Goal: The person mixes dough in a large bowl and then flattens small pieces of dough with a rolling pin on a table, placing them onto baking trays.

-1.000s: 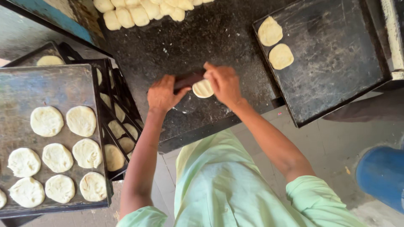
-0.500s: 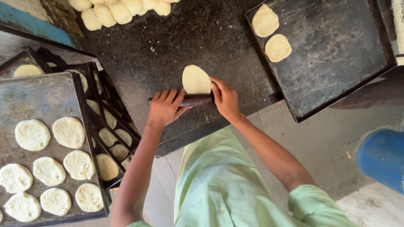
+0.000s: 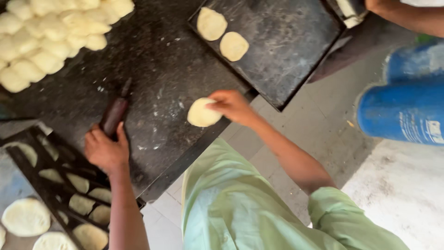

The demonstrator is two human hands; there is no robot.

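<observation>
Lifted off the counter since half a second earlier, the dough disc (image 3: 202, 113) now hangs from the right hand (image 3: 232, 105), whose fingers pinch its right edge just above the counter's near edge; the rolling pin (image 3: 115, 114), then gripped at both ends, is now held only by the left hand (image 3: 106, 150). Nearest the camera, the person's pale green shirt (image 3: 240, 208) fills the lower frame, both bare forearms reaching out from it. At lower left, a stack of dark trays (image 3: 51, 155) carries flattened discs, more of them showing in the layers beneath. The left hand is curled around the near end of the dark pin, which lies slanted on the black, flour-dusted counter (image 3: 157, 78). Beyond the right hand, a dark tray (image 3: 286, 51) rests on the counter's right end with two flat discs (image 3: 222, 33) lying side by side near its far corner. A blue drum (image 3: 402, 111) lies on the floor to the right. Farthest off, at upper left, a heap of dough balls (image 3: 51, 37) sits on the counter, and another person's arm (image 3: 407, 14) crosses the top right corner.
</observation>
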